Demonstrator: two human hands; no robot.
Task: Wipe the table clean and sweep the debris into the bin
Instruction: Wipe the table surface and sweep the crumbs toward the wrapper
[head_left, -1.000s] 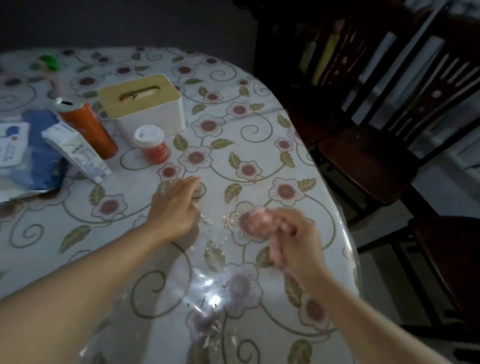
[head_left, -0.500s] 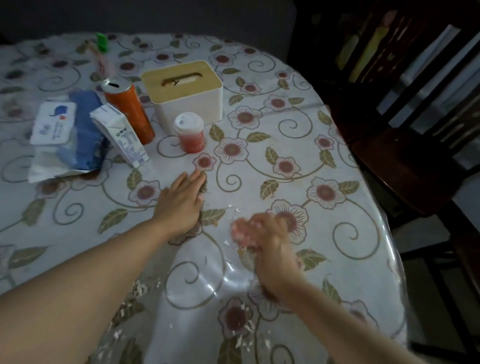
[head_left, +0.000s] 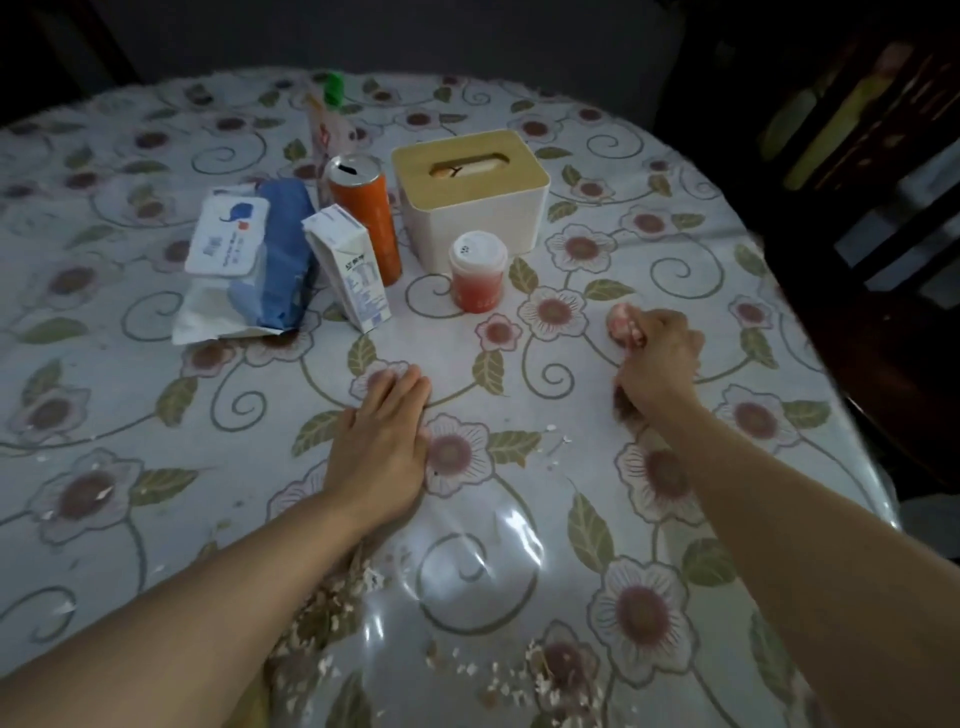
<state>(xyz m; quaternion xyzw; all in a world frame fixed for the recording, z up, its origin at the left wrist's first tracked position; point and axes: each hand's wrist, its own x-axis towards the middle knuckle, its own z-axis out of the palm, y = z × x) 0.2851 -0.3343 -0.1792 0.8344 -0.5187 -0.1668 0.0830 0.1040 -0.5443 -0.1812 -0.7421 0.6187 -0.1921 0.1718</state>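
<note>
The round table (head_left: 156, 467) carries a floral cloth under clear plastic. My left hand (head_left: 382, 441) lies flat on it with straight fingers, near the middle. My right hand (head_left: 654, 358) grips a small pink wad, perhaps a cloth or tissue (head_left: 621, 323), pressed to the cloth at the right. Pale crumbs of debris (head_left: 332, 613) lie heaped under my left forearm, and more debris (head_left: 519, 670) is scattered along the near edge. No bin shows in this view.
Behind my hands stand a white tissue box with a wooden lid (head_left: 470, 195), a small red jar (head_left: 477, 278), an orange can (head_left: 363, 218), a milk carton (head_left: 348, 273) and a blue wipes pack (head_left: 244, 265). Dark wooden chairs (head_left: 857, 156) crowd the right side.
My right hand has swung with the pink wad from the middle out to the right and farther back. The left hand stays flat. The view has tilted, showing more debris near the edge.
</note>
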